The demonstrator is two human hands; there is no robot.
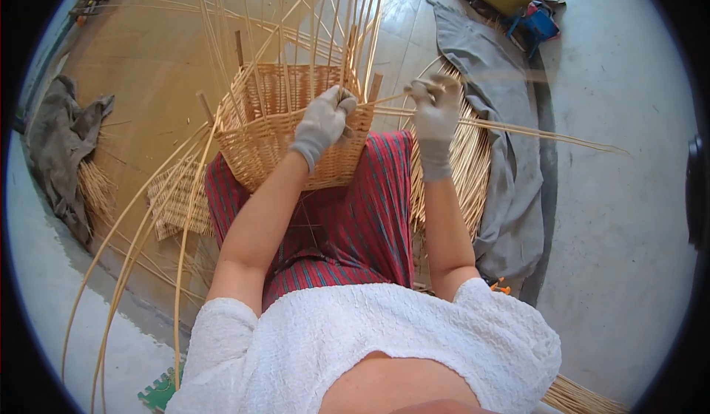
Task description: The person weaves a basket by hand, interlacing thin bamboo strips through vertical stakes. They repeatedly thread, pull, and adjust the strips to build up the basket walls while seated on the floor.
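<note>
The floor [401, 18] glares brightly, the right grip [435, 112] blurred

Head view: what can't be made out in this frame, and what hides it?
All in the head view:
Right hand: fingers blurred, so the exact grip is unclear.
Left hand: fingertips largely hidden by the hand itself.
Basket: underside hidden behind its near wall.
Upright rods: some tips cut off by the top edge.
Dark object: cut off by the fisheye's right rim; kind unclear.
</note>
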